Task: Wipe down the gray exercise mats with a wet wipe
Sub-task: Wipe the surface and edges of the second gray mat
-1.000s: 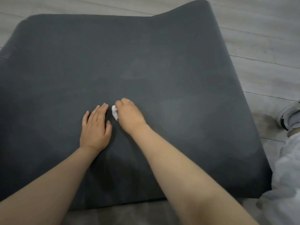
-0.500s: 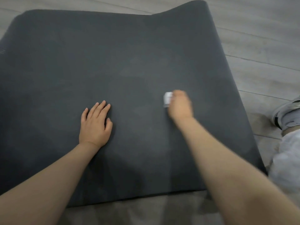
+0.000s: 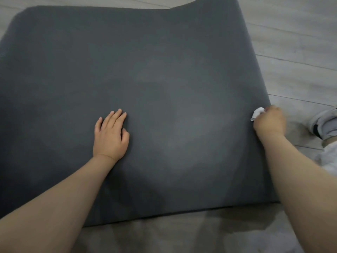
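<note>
A dark gray exercise mat lies spread on the floor and fills most of the view. My left hand rests flat on it, fingers straight, left of the middle. My right hand grips a crumpled white wet wipe at the mat's right edge; the wipe sticks out on the hand's left side. A paler streak on the mat runs between the two hands.
Light gray wood-plank floor lies to the right and beyond the mat. A shoe and pale trouser leg sit at the right edge. Bare floor shows below the mat's near edge.
My right hand has swept the wipe rightwards across the mat, from beside my left hand to the right edge. My left hand has stayed pressed in place.
</note>
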